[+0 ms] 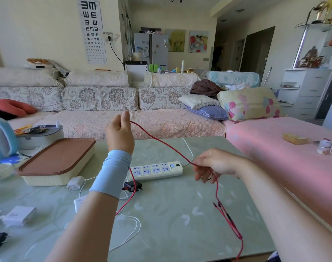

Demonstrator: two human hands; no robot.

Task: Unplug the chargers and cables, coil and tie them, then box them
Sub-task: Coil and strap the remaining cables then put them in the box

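Left hand [119, 132] raised, pinching thin red cable [161, 141]

Soft, even daylight is filling the room, casting only faint shadows and laying a mild sheen on the pale green patterned desk [180, 220], while the wide lens is bending the edges and the corners are blurring slightly.

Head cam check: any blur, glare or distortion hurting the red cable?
Head view: red cable sharp from left hand to right hand, whose fingers blur slightly; soft sheen on table, no harsh glare; wide-angle bend tilts shelf unit at right edge.
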